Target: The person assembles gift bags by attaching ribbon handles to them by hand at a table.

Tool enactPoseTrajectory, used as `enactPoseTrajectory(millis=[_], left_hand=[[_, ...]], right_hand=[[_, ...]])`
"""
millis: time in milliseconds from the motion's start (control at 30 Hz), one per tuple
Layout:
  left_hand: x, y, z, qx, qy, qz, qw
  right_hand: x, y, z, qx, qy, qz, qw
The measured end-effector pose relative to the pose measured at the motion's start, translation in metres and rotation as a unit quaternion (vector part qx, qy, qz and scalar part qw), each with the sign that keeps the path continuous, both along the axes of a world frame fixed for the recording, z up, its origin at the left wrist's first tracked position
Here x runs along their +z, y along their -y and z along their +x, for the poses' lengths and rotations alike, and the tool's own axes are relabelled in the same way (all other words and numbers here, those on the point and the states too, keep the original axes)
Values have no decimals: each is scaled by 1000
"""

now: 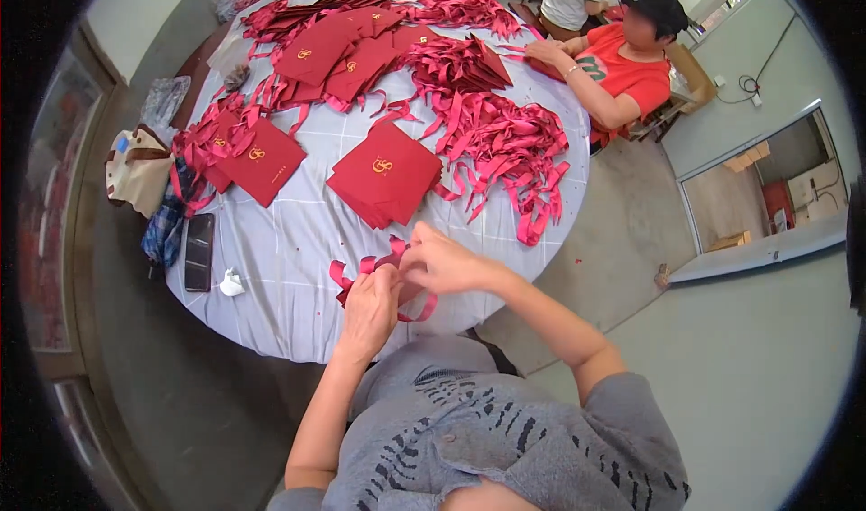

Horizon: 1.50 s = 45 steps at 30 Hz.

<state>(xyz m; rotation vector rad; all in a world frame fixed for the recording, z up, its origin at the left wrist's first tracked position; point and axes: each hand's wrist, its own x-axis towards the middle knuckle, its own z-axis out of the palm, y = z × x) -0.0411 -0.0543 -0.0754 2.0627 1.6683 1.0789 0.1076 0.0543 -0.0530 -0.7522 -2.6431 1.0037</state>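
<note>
Hands working a red ribbon at the near edge of a round, cloth-covered table.

Left hand (pixel 368 311) and right hand (pixel 442 263) are both pinched narrowly on one red ribbon (pixel 361 272), its loops curling out to the left and below the fingers; a small flat red piece may sit between the hands, though they hide it. Judging from the loose loops, a slack pinch could let the ribbon slip or the loop fall open. Just beyond the hands lies a stack of red envelopes (pixel 386 175), and past the right hand a tangled heap of red ribbons (pixel 505 146) that could snag a trailing end. Well to the left of the left hand sit a black phone (pixel 198 251) and crumpled white paper (pixel 231 283). Across the table (pixel 298 240), another person's hand (pixel 544 51) rests on more red pieces.
</note>
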Motion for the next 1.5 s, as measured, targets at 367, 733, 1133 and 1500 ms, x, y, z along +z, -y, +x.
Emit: enactPoseTrajectory(millis=[367, 733, 1133, 1500], left_hand=[[12, -1, 10, -19, -55, -3, 998], [7, 3, 10, -26, -51, -4, 998], [12, 7, 21, -35, -93, 9, 995], [11, 8, 25, -7, -123, 12, 992]], right_hand=[[9, -32, -21, 51, 103, -17, 993], [-10, -13, -13, -107, -62, -15, 992], [9, -33, -36, -261, -302, 24, 917], [-12, -27, 26, -185, 140, -213, 949]])
